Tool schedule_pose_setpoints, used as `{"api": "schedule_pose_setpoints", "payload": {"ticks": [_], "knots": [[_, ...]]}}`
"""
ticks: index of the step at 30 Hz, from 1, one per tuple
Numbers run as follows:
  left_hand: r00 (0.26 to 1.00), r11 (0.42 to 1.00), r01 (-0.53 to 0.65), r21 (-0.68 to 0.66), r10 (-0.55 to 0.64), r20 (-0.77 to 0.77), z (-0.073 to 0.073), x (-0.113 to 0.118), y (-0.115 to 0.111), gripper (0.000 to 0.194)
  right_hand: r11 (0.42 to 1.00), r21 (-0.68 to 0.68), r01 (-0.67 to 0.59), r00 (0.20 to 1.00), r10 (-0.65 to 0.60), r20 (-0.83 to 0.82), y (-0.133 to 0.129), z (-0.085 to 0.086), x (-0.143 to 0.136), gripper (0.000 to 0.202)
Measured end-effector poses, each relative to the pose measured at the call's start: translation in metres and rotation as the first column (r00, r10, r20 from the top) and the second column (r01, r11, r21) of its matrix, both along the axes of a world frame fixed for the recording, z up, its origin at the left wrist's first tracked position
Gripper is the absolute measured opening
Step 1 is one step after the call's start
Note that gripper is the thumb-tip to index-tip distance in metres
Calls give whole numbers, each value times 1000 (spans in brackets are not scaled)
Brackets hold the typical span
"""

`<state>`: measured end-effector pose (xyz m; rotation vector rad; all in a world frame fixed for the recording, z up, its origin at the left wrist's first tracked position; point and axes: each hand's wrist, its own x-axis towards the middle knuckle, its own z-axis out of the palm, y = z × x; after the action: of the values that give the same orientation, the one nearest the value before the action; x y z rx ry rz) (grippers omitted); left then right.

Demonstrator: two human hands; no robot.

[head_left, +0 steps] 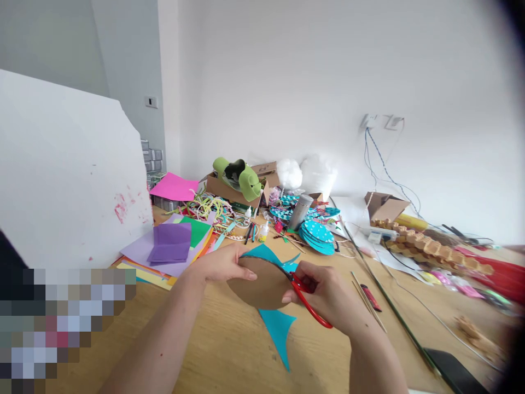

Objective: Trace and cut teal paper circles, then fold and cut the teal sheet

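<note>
Cardboard disc [260, 287] pinched in left fingers [248, 274]

Plain white wall [262, 82] rises behind the wooden table [172, 339], sockets [381, 121] on it trailing cords past the table's far edge; greyer wall with a switch [151, 102] stands left, in soft light.

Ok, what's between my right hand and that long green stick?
In the head view, thin sticks and a small red-and-black object lie between your right hand and the long green stick.
</note>
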<state>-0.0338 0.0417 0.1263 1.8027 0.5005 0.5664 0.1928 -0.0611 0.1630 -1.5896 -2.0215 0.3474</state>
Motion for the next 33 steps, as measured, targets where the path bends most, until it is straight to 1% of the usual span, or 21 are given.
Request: {"api": "schedule_pose_setpoints", "payload": {"ticks": [5,10,15,20,22,27,31,33], "knots": [[1000,999,20,40,-20,0,3,1,-1,38,1000,-14,-13,1000,13,1,2,-2,0,41],[1000,1000,17,10,-17,-26,1,1,-1,33,997,-71,1,999,2,37,0,0,2,39],[998,1000,13,-2,-13,-68,1,-1,-1,28,999,-47,-2,998,5,57,-2,1,1,38],[996,1000,-4,13,5,-84,1,-2,0,28,1000,-18,-22,999,23,36,2,-3,1,39],[996,1000,-7,30,10,-87,1,-2,0,29,999,-22,-27,999,28,28,3,-4,3,40],[987,999,2,38,4,-158,3,-1,0,27,999,-29,-14,1000,14,26,2,-3,3,42],[979,999,-15,39,22,-203,2,1,-1,29,998,-58,-9,999,11,32,2,-3,1,38],[979,999,-19,45,28,-201,1,2,-2,29,998,-59,-14,999,16,37,2,-5,1,38]]}}
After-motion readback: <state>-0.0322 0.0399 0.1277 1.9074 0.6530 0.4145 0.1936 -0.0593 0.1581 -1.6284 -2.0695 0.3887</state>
